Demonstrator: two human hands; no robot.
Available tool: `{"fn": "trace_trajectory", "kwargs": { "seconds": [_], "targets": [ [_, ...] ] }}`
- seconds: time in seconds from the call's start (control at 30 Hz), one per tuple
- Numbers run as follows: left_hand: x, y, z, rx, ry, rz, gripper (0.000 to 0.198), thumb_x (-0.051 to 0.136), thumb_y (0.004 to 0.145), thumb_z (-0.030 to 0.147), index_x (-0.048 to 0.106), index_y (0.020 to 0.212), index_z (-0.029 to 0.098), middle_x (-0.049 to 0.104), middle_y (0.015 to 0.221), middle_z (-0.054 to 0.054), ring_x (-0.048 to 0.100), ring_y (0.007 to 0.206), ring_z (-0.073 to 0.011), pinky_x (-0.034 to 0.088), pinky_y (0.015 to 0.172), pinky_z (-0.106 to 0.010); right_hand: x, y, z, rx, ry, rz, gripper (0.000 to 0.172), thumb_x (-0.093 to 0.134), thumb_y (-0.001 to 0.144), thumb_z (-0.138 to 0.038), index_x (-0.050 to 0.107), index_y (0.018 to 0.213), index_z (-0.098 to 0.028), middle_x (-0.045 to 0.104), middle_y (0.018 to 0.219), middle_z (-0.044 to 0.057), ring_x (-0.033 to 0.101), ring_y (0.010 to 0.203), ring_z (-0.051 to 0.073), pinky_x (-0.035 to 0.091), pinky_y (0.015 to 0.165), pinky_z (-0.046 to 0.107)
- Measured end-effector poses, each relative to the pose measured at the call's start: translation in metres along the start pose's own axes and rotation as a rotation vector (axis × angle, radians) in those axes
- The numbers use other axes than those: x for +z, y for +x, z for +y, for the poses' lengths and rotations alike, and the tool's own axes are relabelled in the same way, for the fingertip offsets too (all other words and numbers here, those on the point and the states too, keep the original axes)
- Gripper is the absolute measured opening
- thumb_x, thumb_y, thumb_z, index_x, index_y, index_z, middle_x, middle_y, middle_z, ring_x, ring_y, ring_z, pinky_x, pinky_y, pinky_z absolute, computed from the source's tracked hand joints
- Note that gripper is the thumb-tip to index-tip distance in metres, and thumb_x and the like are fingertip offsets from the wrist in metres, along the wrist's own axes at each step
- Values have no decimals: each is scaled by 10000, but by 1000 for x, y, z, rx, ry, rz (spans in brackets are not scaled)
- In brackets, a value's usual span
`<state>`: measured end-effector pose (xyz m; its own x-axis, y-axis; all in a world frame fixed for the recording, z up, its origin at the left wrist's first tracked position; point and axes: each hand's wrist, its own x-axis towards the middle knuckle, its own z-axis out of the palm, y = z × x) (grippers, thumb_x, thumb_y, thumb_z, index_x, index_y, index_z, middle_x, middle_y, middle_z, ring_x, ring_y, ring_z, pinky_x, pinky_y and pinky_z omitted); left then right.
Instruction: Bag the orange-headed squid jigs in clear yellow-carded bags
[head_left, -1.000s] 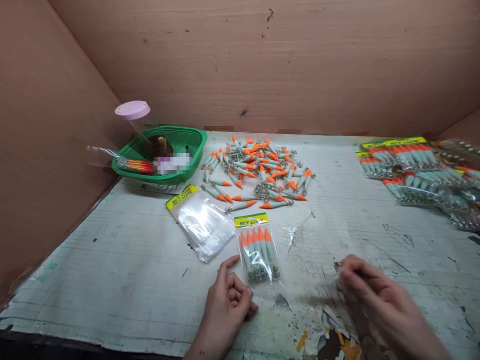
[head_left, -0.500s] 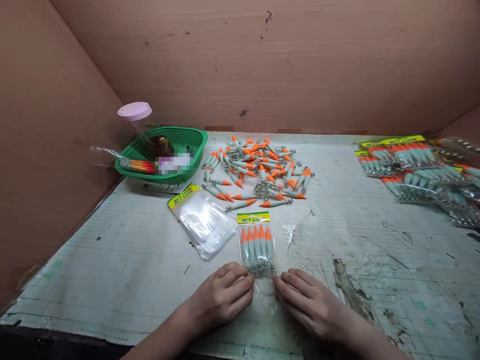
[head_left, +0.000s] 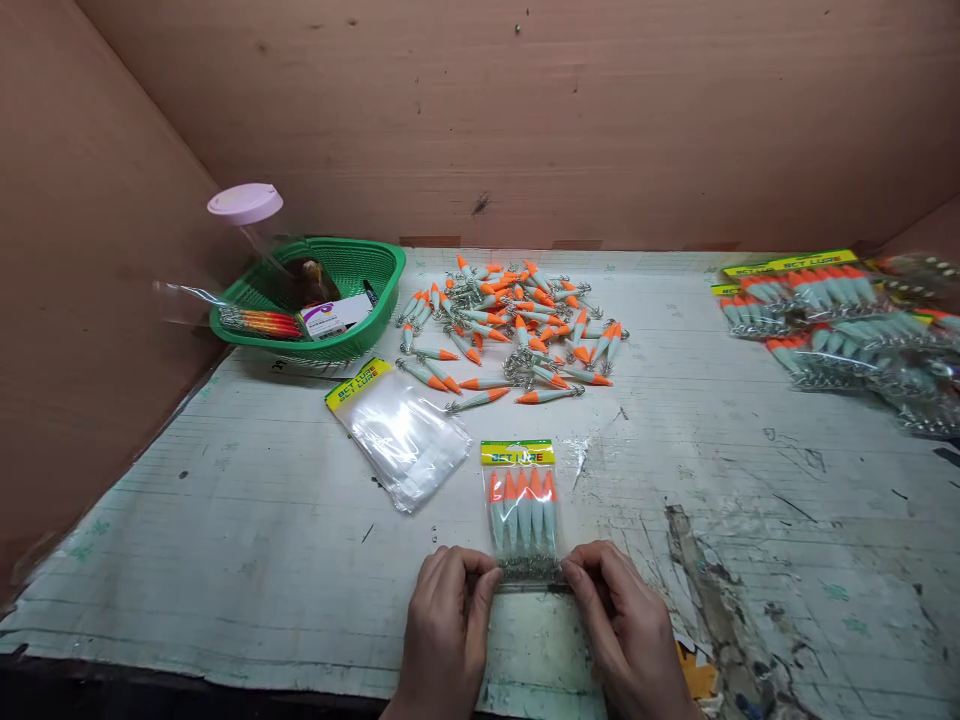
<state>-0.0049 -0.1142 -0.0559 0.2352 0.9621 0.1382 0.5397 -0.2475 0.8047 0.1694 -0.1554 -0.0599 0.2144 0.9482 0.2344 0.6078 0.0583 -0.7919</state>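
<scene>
Between my hands is a clear bag of squid jigs (head_left: 523, 510) with a yellow header, several orange-tipped pale lures side by side in it, hooks toward me. My left hand (head_left: 452, 615) pinches its lower left corner between thumb and finger. At the lower right corner, my right hand (head_left: 619, 610) pinches the bag likewise. A stack of empty clear bags (head_left: 405, 440) with yellow headers lies to the left. Beyond it spreads a heap of loose squid jigs (head_left: 517, 330).
A green basket (head_left: 386, 300) at the back left holds a pink-lidded jar (head_left: 246, 203), a packet of red-orange sticks (head_left: 262, 322) and a white label box (head_left: 334, 318). Filled bags (head_left: 825, 320) pile up at the right. Brown walls (head_left: 525, 130) stand behind and left of the worn white tabletop (head_left: 247, 560).
The filled bag has come slightly toward me and lies straighter. Both hands have turned from lying beside the bag's bottom to pinching its lower corners. The view has shifted slightly.
</scene>
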Motion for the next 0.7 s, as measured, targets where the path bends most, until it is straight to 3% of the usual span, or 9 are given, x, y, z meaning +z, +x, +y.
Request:
{"fn": "trace_trajectory", "kwargs": {
  "seconds": [0.2, 0.37, 0.5, 0.6, 0.7],
  "targets": [
    [4, 13, 9, -132, 56, -15, 179, 497, 876, 292, 552, 730, 204, 628, 683, -8, 610, 650, -169, 462, 592, -262, 15, 6, -6, 72, -157, 158, 203, 435, 916, -278, 476, 730, -209, 520, 633, -6, 508, 586, 150, 389, 556, 248],
    [7, 24, 14, -179, 222, -29, 238, 494, 845, 289, 474, 620, 215, 572, 559, 21, 586, 552, -156, 410, 516, -242, 19, 12, -7, 128, -253, 78, 226, 394, 907, -272, 419, 690, -217, 480, 632, -7, 471, 590, 159, 353, 550, 266],
    [4, 31, 15, -158, 384, -2, 206, 447, 845, 253, 489, 647, 214, 556, 691, 1, 574, 557, -145, 390, 502, -244, 17, 14, -4, 156, -300, 76, 186, 391, 882, -250, 425, 701, -223, 478, 718, 20, 479, 668, 186, 385, 600, 299],
    [-5, 38, 14, -167, 357, -26, 208, 389, 877, 275, 542, 750, 214, 570, 791, -24, 598, 612, -160, 401, 510, -256, 13, 14, 0, 191, -215, 118, 143, 369, 898, -256, 472, 806, -218, 499, 789, 44, 503, 716, 197, 418, 633, 316],
    [-7, 44, 14, -141, 227, -87, 217, 478, 848, 386, 555, 739, 214, 579, 767, -32, 602, 710, -204, 443, 587, -293, 12, 14, 3, 215, -129, 85, 194, 413, 915, -348, 513, 811, -218, 515, 790, 50, 506, 750, 210, 425, 673, 336]
  ]
}}
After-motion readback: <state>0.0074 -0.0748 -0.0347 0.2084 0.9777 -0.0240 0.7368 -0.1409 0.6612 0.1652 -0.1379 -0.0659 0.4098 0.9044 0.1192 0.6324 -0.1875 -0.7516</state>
